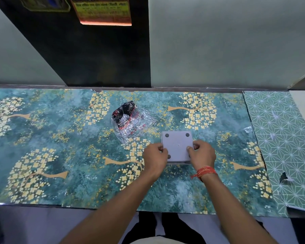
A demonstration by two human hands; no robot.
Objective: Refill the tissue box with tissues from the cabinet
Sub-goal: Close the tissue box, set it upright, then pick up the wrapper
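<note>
A square grey tissue box [177, 145] lies upside down on the floral counter [60, 131], its flat base with round dark feet facing up. My left hand [155, 158] grips its left edge and my right hand [202, 154] grips its right edge, thumb on the base. A red thread circles my right wrist. Behind the box, to its left, lies a crinkled clear plastic packet [128, 120] with black, red and white contents. I cannot tell if tissues are inside the box.
A dark cabinet panel [99, 55] with a yellow and orange notice [104, 11] rises from the back edge. Pale walls flank it. A green geometric-patterned sheet [278, 138] covers the counter's right end. The counter's front edge runs just before my body.
</note>
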